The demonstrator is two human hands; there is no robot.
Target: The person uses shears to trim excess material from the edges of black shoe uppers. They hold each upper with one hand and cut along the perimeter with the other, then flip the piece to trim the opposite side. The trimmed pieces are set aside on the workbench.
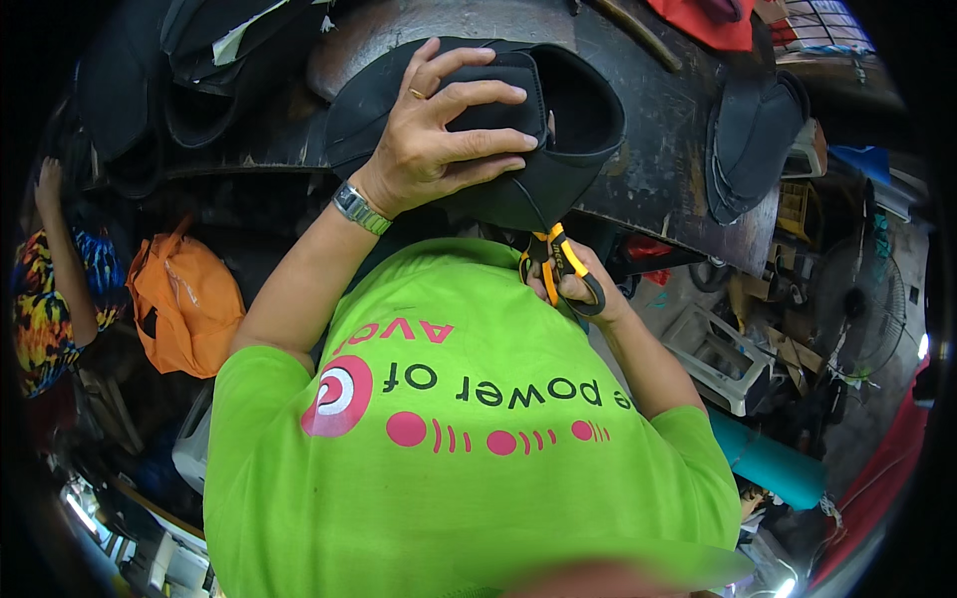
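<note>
2 hands work at the bench's near edge. The left hand [436,137], fingers spread, lies over a black, pouch-shaped piece of soft sheet material with a rounded opening [570,177]; whether the thumb pinches it cannot be told. The right hand [592,263] is closed around the handles of a pair of yellow-and-black hand snips [554,247]. The black piece sits at the front of a dark, scuffed workbench [663,167].

Step in hand, by judgement: trimming the near side. The next move calls for steadying the piece and lining up the blades before squeezing. Hindrance: the tips are hard to discern against the black material.

Surroundings: 1 stack of flat black cut pieces [755,148] lies to the right; 1 orange cloth bag [189,304] is at left, well apart from the snips.
</note>
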